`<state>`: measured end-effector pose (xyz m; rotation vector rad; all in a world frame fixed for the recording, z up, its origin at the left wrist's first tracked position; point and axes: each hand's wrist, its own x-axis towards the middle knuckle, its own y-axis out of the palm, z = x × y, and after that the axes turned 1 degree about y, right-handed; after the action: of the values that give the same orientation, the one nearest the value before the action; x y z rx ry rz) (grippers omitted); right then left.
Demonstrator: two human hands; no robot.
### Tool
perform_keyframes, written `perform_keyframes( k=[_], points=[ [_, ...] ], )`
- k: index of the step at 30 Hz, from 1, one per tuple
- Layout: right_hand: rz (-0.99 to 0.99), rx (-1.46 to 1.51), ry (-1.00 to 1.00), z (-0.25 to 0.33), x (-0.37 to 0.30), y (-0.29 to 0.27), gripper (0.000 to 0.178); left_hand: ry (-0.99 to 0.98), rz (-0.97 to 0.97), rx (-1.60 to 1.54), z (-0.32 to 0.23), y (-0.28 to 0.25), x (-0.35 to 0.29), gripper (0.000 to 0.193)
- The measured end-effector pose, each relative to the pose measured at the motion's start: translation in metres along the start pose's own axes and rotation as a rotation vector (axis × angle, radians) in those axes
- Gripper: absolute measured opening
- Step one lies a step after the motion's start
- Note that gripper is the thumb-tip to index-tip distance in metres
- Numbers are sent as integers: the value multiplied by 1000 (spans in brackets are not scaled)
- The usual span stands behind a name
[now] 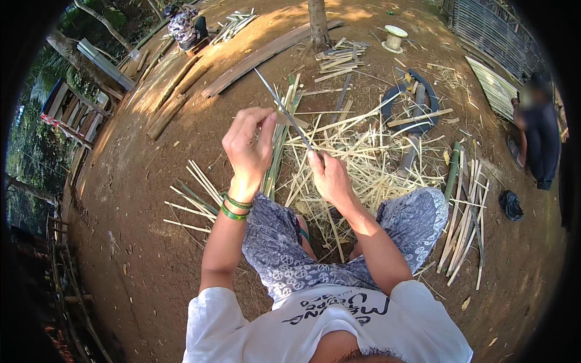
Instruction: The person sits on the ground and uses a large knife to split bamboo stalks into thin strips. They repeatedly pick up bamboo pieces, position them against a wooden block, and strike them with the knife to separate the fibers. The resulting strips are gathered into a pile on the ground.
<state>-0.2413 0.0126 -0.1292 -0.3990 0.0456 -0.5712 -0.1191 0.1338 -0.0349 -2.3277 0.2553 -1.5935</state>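
My right hand (330,175) is wrapped round the lower end of a long, thin-bladed knife (275,97). Its blade slants up and to the left, away from me. Thumb and fingers of my left hand (249,145) pinch a short, flat tan bamboo strip (292,120), which meets the blade at an angle; whether the edge cuts into it I cannot tell. Green bands (235,209) circle my left wrist. Beyond and below both hands, a loose heap of pale bamboo shavings (375,157) spreads over the ground in front of my legs.
Split bamboo strips (465,224) lie to my right, and more strips (196,193) to my left. A black tyre (431,103) with a log rests beyond the shavings. Farther off are a tree trunk (318,24), a pale spool (394,39), and two people, one (540,136) at the right.
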Motion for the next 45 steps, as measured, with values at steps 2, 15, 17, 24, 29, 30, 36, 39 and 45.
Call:
perform_keyframes(
  k=[2, 15, 17, 24, 29, 30, 36, 39, 45],
  points=[
    [111, 46, 93, 29, -1, -6, 53, -30, 27, 17, -1, -11, -9, 9],
    [62, 36, 2, -17, 0, 16, 55, -61, 20, -4, -10, -12, -29, 13],
    [6, 31, -101, -33, 12, 25, 55, -33, 17, 29, -3, -13, -26, 13],
    [129, -218, 205, -129, 108, 43, 68, -133, -1, 65, 28, -16, 2, 7],
    [-10, -77, -175, -108, 110, 61, 47, -131, -26, 65, 56, -16, 31, 7],
    [-16, -44, -178, -108, 113, 65, 46, -134, -25, 42, 63, -15, 36, 6],
    [128, -81, 340, -208, 177, 69, 71, -104, 34, 4, 72, -16, 56, 6],
    [177, -204, 253, -277, 208, 67, 74, -103, 19, 16, 77, -9, 59, 6],
    [229, -44, 20, -190, 205, 76, 58, -158, -31, 54, 98, -11, 70, 11]
  ],
)
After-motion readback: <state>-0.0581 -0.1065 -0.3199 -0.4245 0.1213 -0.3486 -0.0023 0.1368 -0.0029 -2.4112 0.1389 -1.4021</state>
